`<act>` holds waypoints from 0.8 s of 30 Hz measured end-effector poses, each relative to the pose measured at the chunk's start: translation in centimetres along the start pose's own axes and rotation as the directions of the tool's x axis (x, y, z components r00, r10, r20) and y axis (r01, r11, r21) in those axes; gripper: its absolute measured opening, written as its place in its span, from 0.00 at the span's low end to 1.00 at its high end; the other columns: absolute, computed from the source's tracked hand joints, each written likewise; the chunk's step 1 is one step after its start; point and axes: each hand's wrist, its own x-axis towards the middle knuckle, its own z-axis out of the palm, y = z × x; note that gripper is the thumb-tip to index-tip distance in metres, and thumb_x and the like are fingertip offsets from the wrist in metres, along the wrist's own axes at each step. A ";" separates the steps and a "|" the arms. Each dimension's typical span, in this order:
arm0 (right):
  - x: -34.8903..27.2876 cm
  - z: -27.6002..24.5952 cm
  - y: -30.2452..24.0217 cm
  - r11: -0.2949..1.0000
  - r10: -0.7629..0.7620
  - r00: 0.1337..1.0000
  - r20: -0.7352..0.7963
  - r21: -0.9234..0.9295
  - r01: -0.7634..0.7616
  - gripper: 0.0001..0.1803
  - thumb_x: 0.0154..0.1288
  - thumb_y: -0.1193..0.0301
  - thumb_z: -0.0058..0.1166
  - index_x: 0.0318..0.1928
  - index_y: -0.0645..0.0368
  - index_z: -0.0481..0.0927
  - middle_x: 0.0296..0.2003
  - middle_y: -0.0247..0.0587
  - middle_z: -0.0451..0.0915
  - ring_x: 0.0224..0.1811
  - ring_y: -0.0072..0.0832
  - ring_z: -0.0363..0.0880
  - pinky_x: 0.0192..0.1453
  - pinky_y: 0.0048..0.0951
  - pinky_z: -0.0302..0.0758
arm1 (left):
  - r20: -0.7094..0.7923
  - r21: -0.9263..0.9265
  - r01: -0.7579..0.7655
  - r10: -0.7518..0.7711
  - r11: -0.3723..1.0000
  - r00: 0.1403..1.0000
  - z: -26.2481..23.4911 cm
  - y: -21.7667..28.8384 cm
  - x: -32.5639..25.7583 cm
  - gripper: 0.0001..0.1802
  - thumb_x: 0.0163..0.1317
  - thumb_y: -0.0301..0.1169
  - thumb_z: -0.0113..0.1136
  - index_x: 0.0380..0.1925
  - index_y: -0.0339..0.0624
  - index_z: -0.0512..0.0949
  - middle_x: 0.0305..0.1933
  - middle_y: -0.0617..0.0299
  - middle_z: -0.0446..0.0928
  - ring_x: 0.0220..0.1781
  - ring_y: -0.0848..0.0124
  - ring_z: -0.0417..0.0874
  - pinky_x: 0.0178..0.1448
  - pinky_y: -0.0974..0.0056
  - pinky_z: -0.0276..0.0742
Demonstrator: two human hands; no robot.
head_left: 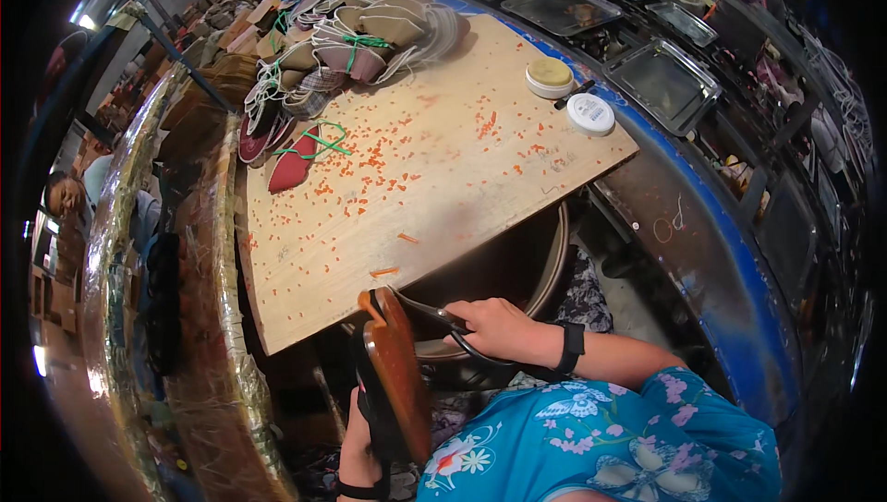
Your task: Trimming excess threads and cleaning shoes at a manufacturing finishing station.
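Observation:
My right hand [494, 326] is closed around black-handled scissors [420, 308], whose metal blades reach left past the board's near edge. Their tips are close to an orange-brown strip [371, 306] at the upper end of a shoe with a glossy brown sole [402, 382]. The shoe stands tilted on end, sole toward me. My left hand [360, 423] grips it from the left and behind, with most of its fingers hidden by the shoe's dark side.
Orange trimmings [370, 165] lie scattered over the wooden board [443, 197]. A pile of laced shoe uppers [360, 40] and a red upper [294, 162] are at its far left. A round tub [550, 77] and white lid [591, 114] sit far right. A person [66, 195] is at left.

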 end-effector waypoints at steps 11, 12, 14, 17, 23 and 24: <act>-2.3 -2.3 -1.2 0.966 -0.069 0.993 0.101 0.254 0.041 0.31 0.54 0.52 0.60 0.53 0.59 0.72 0.36 0.50 0.79 0.35 0.44 0.79 0.39 0.36 0.74 | 0.135 0.402 -0.253 0.216 0.880 0.967 -0.4 -1.2 2.3 0.12 0.66 0.29 0.46 0.41 0.34 0.76 0.32 0.63 0.79 0.30 0.76 0.80 0.32 0.73 0.76; -2.3 -2.2 -1.1 0.965 -0.092 0.995 0.049 0.251 0.077 0.29 0.55 0.54 0.60 0.51 0.60 0.73 0.36 0.51 0.79 0.35 0.45 0.79 0.39 0.36 0.74 | 0.043 0.347 -0.193 0.190 0.918 0.981 0.1 -0.7 2.1 0.11 0.53 0.16 0.51 0.35 0.33 0.78 0.32 0.63 0.81 0.34 0.77 0.79 0.40 0.70 0.75; -2.8 -2.4 -1.0 0.966 -0.067 0.996 0.057 0.253 0.051 0.27 0.55 0.56 0.60 0.50 0.60 0.74 0.36 0.51 0.80 0.35 0.46 0.79 0.39 0.37 0.75 | 0.046 0.400 -0.234 0.235 0.886 0.971 0.4 -0.7 2.1 0.11 0.53 0.16 0.50 0.36 0.33 0.78 0.32 0.63 0.81 0.35 0.78 0.79 0.40 0.70 0.75; -3.4 -2.4 -0.3 0.948 0.035 0.992 0.122 0.311 -0.071 0.25 0.55 0.57 0.60 0.48 0.60 0.75 0.36 0.52 0.80 0.36 0.47 0.79 0.39 0.37 0.75 | 0.039 0.409 -0.246 0.253 0.879 0.967 -0.2 -1.0 2.2 0.12 0.53 0.14 0.50 0.35 0.33 0.78 0.32 0.64 0.81 0.35 0.78 0.78 0.41 0.70 0.75; -3.5 -4.4 0.5 0.980 0.128 0.946 0.299 0.108 -0.167 0.29 0.52 0.54 0.62 0.50 0.58 0.73 0.33 0.50 0.79 0.36 0.44 0.79 0.41 0.38 0.74 | -0.141 -0.474 0.111 -0.200 0.874 0.970 3.0 3.5 -1.2 0.20 0.70 0.41 0.38 0.53 0.40 0.68 0.42 0.56 0.77 0.38 0.66 0.82 0.41 0.63 0.80; -3.4 -4.5 0.3 0.995 0.081 0.941 0.328 0.035 -0.098 0.31 0.51 0.52 0.62 0.51 0.57 0.73 0.34 0.47 0.78 0.38 0.44 0.78 0.41 0.38 0.74 | -0.147 -0.470 0.106 -0.196 0.876 0.970 3.6 3.6 -0.9 0.20 0.70 0.41 0.38 0.53 0.40 0.68 0.42 0.56 0.77 0.38 0.66 0.82 0.41 0.63 0.80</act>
